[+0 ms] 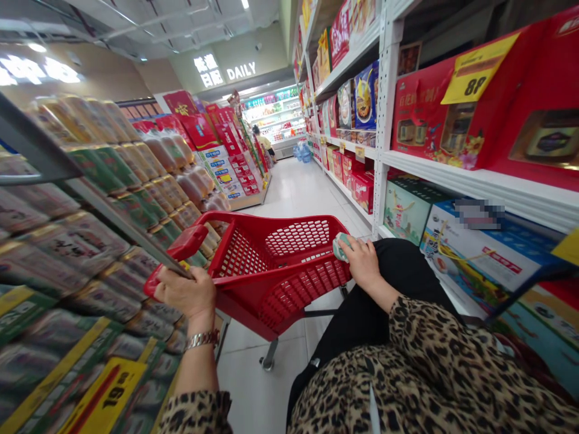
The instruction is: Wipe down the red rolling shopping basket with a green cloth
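Note:
A red shopping cart (280, 301) with mesh sides stands in front of me, turned at an angle. My left hand (187, 295), with a metal watch band at the wrist, is closed around the cart's red handle (185, 242) at its near end. A grey bar (131, 223) runs down to that hand from the upper left. At the cart's right-hand rim, my right hand (362, 262) has its fingers curled over a small pale green and white item (340, 247). The kind of item cannot be made out.
Stacked shrink-wrapped drink cans (85, 241) line the left. White shelving (384, 108) with red gift boxes (443, 120) and blue cartons (488, 253) stands close on the right. A tiled aisle (294, 181) runs toward a lit refrigerated display (275, 111), with a person (265, 141) far off.

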Action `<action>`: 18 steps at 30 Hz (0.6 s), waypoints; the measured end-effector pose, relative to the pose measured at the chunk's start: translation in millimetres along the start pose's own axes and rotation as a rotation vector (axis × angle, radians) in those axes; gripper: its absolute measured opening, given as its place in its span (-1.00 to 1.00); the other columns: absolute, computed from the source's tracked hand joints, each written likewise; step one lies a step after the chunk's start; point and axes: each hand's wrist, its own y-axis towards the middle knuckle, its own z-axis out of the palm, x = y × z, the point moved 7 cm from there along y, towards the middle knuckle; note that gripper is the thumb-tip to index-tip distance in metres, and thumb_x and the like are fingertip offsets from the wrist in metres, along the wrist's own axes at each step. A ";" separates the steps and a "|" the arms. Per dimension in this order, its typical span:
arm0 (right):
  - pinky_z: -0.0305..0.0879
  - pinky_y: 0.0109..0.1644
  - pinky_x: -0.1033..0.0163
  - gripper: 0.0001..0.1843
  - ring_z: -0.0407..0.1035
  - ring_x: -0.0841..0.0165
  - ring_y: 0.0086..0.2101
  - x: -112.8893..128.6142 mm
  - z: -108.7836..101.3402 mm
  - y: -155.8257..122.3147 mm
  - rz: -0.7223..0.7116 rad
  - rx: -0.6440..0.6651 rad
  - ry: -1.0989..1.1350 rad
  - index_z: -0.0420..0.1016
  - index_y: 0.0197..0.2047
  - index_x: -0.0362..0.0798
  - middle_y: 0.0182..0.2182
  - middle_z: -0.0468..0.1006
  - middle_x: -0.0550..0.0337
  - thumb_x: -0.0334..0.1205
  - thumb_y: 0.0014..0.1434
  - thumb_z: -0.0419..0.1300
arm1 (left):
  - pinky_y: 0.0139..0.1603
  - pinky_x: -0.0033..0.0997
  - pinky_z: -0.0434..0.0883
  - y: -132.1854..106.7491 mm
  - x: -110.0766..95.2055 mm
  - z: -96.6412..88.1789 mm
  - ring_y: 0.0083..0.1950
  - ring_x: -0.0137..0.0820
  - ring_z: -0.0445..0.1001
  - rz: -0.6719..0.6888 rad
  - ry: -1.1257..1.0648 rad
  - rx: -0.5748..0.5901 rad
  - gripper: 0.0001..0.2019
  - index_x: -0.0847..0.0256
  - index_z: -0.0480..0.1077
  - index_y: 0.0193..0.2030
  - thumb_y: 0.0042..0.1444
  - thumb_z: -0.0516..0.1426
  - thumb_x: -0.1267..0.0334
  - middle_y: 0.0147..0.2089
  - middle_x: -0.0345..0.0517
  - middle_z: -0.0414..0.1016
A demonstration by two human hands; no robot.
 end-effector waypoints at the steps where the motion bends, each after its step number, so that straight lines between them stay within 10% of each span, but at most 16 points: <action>1: 0.10 0.30 -0.17 -0.42 0.35 0.05 0.14 -2.7 0.5 0.7 0.021 0.003 -0.008 0.47 0.27 0.09 0.27 0.43 -0.02 -0.51 0.28 -0.01 | 0.13 0.17 0.29 -1.2 -1.0 -1.3 -0.04 0.09 0.46 0.012 0.006 0.002 -0.72 0.23 0.24 -0.06 0.06 0.05 0.26 -0.21 0.15 0.44; 18: 0.06 0.35 -0.27 -0.42 0.23 0.02 0.24 107.9 0.2 -22.9 -0.286 -0.084 0.176 0.39 0.32 0.20 0.35 0.33 0.03 -0.45 0.32 0.09 | 0.18 0.20 0.26 -11.3 -2.5 -13.0 0.03 0.11 0.44 -0.031 -0.019 -0.022 -0.57 0.30 0.26 0.07 0.03 0.09 0.24 -0.14 0.18 0.46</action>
